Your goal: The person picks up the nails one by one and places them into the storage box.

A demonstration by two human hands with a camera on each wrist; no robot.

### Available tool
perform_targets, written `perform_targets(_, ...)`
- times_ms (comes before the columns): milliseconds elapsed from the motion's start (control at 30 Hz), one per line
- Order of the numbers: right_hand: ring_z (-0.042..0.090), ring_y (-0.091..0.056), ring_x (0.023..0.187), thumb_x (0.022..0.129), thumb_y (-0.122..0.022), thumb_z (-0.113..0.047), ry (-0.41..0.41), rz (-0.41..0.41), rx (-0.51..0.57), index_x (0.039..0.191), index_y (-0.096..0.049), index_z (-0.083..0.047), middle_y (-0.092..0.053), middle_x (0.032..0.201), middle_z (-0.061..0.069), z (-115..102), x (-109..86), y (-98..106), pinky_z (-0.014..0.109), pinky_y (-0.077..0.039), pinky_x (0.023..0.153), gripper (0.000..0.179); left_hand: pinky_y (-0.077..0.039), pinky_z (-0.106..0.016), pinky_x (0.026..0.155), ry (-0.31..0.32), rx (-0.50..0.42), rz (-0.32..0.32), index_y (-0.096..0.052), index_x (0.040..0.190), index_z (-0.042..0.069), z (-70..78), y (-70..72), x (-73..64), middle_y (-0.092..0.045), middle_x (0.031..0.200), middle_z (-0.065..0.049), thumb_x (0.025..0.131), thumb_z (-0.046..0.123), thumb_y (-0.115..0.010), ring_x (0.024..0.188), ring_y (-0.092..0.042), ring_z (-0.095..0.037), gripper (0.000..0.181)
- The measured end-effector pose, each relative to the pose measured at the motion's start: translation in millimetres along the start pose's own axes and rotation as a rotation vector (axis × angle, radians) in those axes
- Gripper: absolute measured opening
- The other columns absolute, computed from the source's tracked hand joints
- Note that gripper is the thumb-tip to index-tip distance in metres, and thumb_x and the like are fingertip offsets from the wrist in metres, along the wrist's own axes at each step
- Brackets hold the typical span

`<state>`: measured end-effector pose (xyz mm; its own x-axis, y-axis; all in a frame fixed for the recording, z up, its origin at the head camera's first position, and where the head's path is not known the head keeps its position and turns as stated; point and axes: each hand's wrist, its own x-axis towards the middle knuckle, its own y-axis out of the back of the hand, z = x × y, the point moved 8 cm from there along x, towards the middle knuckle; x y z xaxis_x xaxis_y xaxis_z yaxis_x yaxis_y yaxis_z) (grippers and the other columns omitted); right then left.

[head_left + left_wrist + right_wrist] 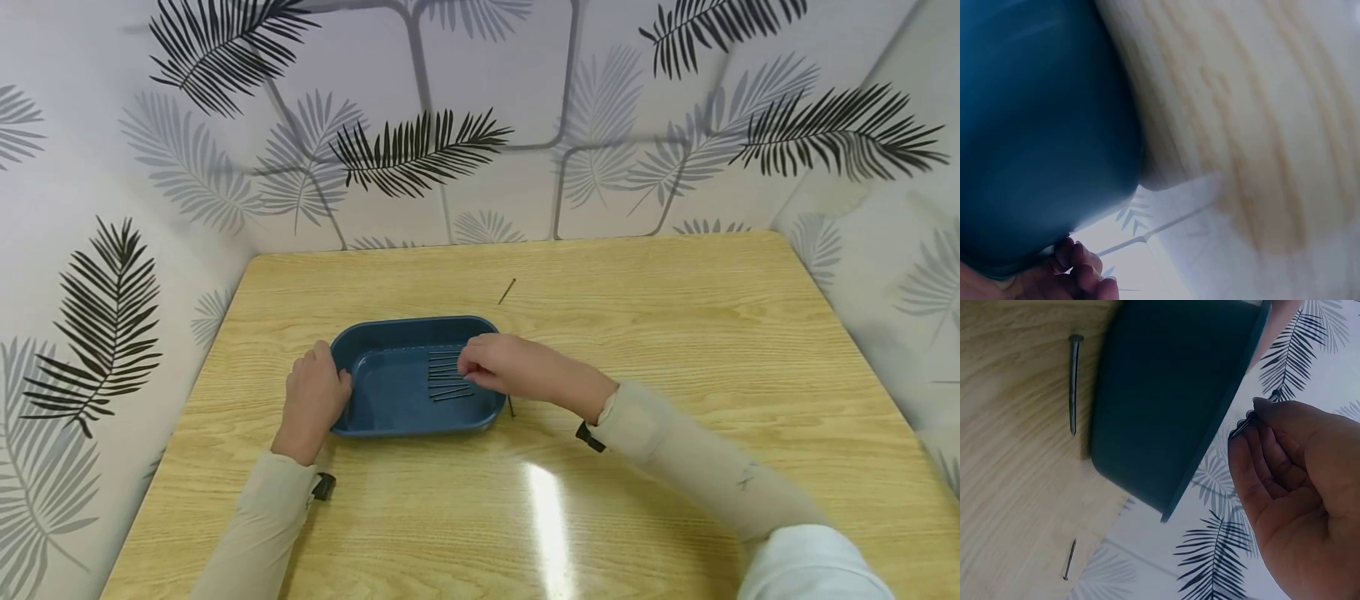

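Note:
A dark blue oval plastic basin (390, 383) sits on the table, with several nails (448, 390) lying side by side in its right half. My left hand (313, 398) grips the basin's left rim, fingers over the edge; the left wrist view shows its curled fingers at the rim. Above the basin's right end is my right hand (498, 364), pinching a nail (1254, 417) between thumb and fingers, as the right wrist view shows. Two more nails lie on the table outside the basin: one near its right wall (1074, 387), another farther back (507, 291).
The wood-grain table (660, 333) extends right of the basin and in front of it. Behind and at the sides stand walls (480, 200) with a leaf pattern. A bright glare streak lies on the tabletop near the front.

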<state>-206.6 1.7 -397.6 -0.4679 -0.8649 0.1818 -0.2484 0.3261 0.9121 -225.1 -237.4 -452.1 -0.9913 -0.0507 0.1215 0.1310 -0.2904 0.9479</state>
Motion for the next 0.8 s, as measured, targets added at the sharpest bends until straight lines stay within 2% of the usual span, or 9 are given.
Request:
perform_targets(267, 0.010, -0.053, 0.088, 0.093, -0.054, -0.009, -0.046, -0.095, 0.001, 0.101, -0.064, -0.008, -0.060, 0.098, -0.001, -3.0, 7.7, -19.6, 0.023, -0.044, 0.077, 0.013, -0.037, -0.047, 0.063, 0.000, -0.003, 0.004, -0.043, 0.094, -0.007, 0.4, 0.8, -0.8, -0.049, 0.083, -0.022, 0.088, 0.012, -0.055, 0.076, -0.049, -0.038, 0.023)
perform_targets(800, 0.008, -0.057, 0.087, 0.092, -0.056, -0.011, -0.083, -0.184, -0.007, 0.100, -0.066, -0.010, -0.063, 0.096, -0.002, -2.7, 14.5, -41.5, 0.019, -0.044, 0.074, 0.012, -0.037, -0.047, 0.063, -0.002, -0.005, 0.001, -0.043, 0.096, -0.007, -0.2, -0.4, -0.6, -0.049, 0.083, -0.022, 0.088, 0.012, -0.054, 0.076, -0.048, -0.038, 0.023)
